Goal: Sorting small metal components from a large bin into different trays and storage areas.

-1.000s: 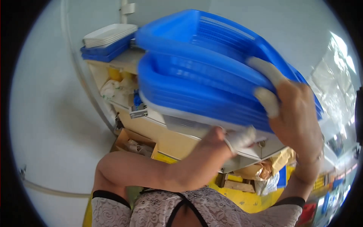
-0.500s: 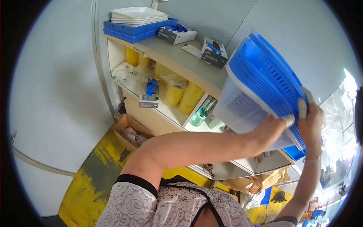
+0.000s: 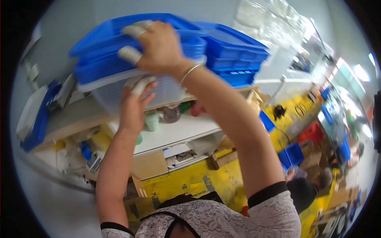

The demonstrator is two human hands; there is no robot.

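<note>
A stack of blue plastic baskets (image 3: 104, 67) sits inside a translucent white bin (image 3: 111, 95) on the top of the shelf unit. My right hand (image 3: 160, 47) comes over from the right, its covered fingers over the top basket's front rim and its thumb below, pinching that rim. My left hand (image 3: 134, 105) is lower, with fingers pointing up against the bin's front near its edge, not wrapped round it. Whitish covers sit on several fingertips of both hands. Directly to the right stand more stacked blue crates (image 3: 236, 53).
The shelf unit (image 3: 182, 137) below holds a pale green cup (image 3: 152, 121) and a dark jar (image 3: 171, 114). White trays and a blue tray (image 3: 35, 119) lie at the counter's left end. Another person (image 3: 305, 192), dark-topped, is at right. A blue bin (image 3: 291, 154) stands on the yellow floor.
My view has swung to the right. The basket stack and bin, tilted between both hands before, now sit level on the shelf top. My right hand has moved over the top rim.
</note>
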